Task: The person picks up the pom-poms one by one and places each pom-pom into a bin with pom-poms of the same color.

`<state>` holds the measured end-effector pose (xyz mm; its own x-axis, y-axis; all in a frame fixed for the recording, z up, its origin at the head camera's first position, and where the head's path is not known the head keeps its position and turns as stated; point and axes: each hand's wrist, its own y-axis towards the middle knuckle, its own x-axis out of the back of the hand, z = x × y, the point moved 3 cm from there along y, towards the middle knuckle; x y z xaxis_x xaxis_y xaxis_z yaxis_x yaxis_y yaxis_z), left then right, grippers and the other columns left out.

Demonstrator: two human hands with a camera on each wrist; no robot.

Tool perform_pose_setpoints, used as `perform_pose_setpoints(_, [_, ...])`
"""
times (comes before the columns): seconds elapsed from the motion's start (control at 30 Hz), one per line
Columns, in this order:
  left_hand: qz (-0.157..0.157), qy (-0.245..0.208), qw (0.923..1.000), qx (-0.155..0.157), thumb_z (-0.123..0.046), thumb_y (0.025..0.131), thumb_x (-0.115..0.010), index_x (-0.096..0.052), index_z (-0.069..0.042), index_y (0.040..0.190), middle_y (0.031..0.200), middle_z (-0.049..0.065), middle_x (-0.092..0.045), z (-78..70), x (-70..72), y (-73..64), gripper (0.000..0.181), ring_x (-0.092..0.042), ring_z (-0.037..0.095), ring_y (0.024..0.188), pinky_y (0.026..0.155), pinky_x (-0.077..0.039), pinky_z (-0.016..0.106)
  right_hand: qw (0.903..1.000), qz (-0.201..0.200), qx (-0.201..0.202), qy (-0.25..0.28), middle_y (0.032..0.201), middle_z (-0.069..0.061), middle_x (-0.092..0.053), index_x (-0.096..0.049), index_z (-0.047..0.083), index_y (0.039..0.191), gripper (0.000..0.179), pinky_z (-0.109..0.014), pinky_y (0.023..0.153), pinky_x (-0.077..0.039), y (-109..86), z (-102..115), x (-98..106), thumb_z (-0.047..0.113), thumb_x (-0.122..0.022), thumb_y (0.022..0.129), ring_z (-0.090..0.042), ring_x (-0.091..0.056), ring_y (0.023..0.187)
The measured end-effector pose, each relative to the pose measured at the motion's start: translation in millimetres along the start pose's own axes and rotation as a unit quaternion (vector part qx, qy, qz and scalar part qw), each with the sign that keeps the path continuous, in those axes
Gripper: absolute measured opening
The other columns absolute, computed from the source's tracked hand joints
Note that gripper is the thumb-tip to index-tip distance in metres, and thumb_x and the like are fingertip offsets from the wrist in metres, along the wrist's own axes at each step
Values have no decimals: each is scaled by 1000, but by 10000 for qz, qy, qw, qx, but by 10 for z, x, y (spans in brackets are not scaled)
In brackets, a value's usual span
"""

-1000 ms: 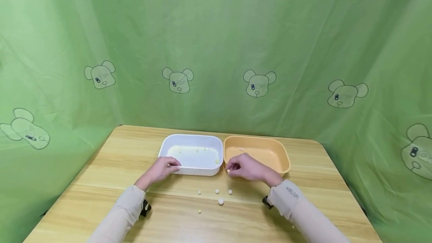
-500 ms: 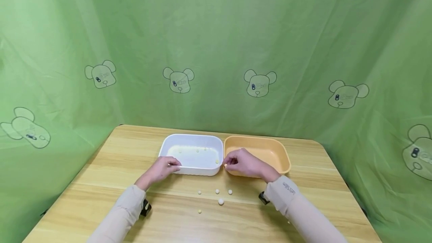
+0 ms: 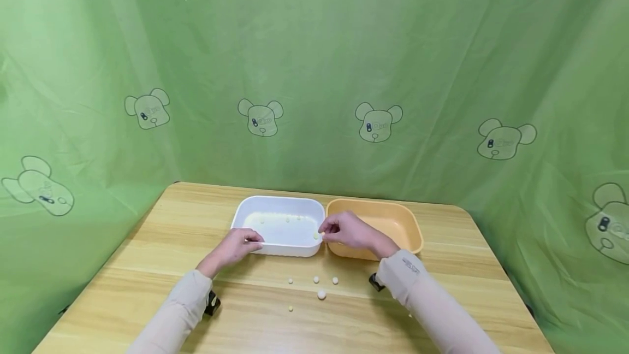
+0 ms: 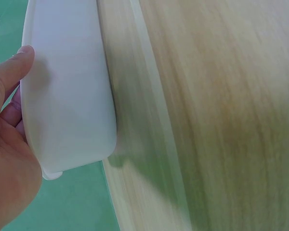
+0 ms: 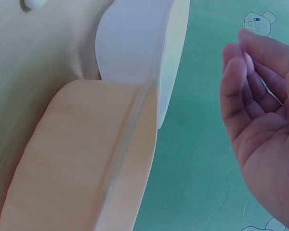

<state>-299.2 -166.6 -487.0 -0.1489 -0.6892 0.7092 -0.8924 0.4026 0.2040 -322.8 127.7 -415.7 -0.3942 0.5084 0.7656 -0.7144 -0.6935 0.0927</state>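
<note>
My left hand point(image 3: 237, 246) grips the near-left rim of a white plastic tub point(image 3: 282, 248); in the left wrist view its thumb point(image 4: 23, 57) lies on the outer wall. My right hand point(image 3: 350, 229) pinches a small yellow ball point(image 3: 323, 233) at its fingertips, where the two tubs meet, just above the white tub's right rim. In the right wrist view the fingertips come together and mostly hide the ball. Several small yellow balls, one of them a ball point(image 3: 315, 235) near the right wall, lie inside the white tub. Beneath my right hand stands an orange tub point(image 3: 400, 223).
In front of the tubs several loose balls lie on the wooden table point(image 3: 245, 321): a larger white ball point(image 3: 321, 294), smaller white balls such as one ball point(image 3: 335, 281), and a yellow ball point(image 3: 290, 308). A green curtain point(image 3: 314, 59) hangs behind and around the table.
My right hand has moved left and away from me, carrying the yellow ball from in front of the orange tub to the white tub's right rim. My left hand stays put.
</note>
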Motion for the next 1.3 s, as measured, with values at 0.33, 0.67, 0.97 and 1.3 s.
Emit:
perform_pose_setpoints(0.33, [12, -35, 10000, 77, -15, 88, -67, -71, -14, 90, 87, -7, -66, 3, -2, -4, 5, -60, 12, 82, 75, -49, 28, 9995, 24, -61, -302, 78, 7, -63, -70, 7, 92, 7, -24, 66, -49, 162, -30, 11, 6, -67, 86, -7, -56, 71])
perform_pose_setpoints(0.67, [-7, -2, 10000, -5, -15, 88, -67, -71, -15, 89, 86, -8, -66, 6, 1, -3, 4, -59, 11, 81, 75, -49, 29, 9990, 79, -78, -437, 78, 5, -64, -70, 6, 93, 9, -23, 65, -50, 306, -68, -6, 5, -67, 85, -8, -56, 71])
perform_pose_setpoints(0.97, [-15, -1, 10000, -5, -14, 88, -67, -71, -14, 89, 86, -8, -66, 16, -3, 3, 4, -59, 10, 81, 75, -49, 28, 9991, 56, -261, -326, 80, 5, -64, -70, 9, 92, 9, -24, 66, -50, 409, -132, -31, 5, -66, 85, -10, -57, 73])
perform_pose_setpoints(1.3, [23, -85, 9999, 117, -14, 87, -67, -71, -14, 90, 86, -8, -66, 14, -6, -2, 5, -59, 11, 80, 74, -49, 27, 9991, 53, -387, -173, 81, 0, -65, -70, 5, 91, 8, -24, 65, -50, 507, -235, -42, 3, -67, 84, -11, -57, 72])
